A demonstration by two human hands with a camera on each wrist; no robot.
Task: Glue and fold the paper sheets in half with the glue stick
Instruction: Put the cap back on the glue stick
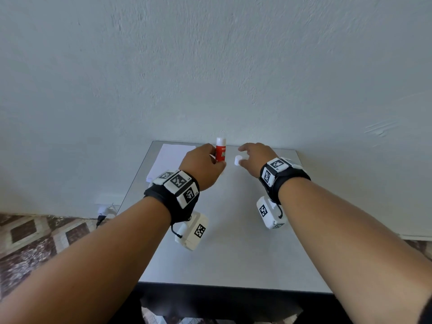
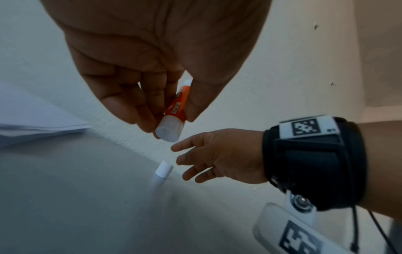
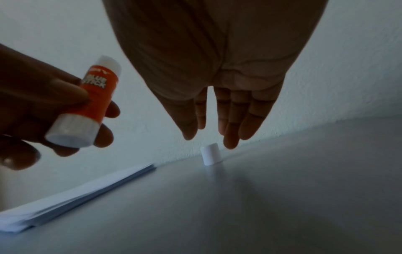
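Note:
My left hand [image 1: 205, 164] grips a red and white glue stick [image 1: 221, 152] upright above the table, fingers and thumb wrapped round its lower body [image 2: 174, 110]; the stick's top is uncapped [image 3: 108, 63]. The white cap [image 1: 238, 160] stands on the grey table [image 1: 233, 230] near the wall, also seen as a small cylinder [image 3: 210, 154] [image 2: 164, 169]. My right hand [image 1: 254, 160] hovers just above and beside the cap with straight, relaxed fingers [image 3: 230, 134], holding nothing. A stack of white paper sheets [image 1: 171, 160] lies at the table's far left corner [image 3: 76, 197].
The table stands against a pale wall [image 1: 210, 66]. Its front edge [image 1: 233, 286] is dark. A plug and socket [image 1: 105, 210] sit low on the wall left of the table, above a patterned tile floor [image 1: 35, 235].

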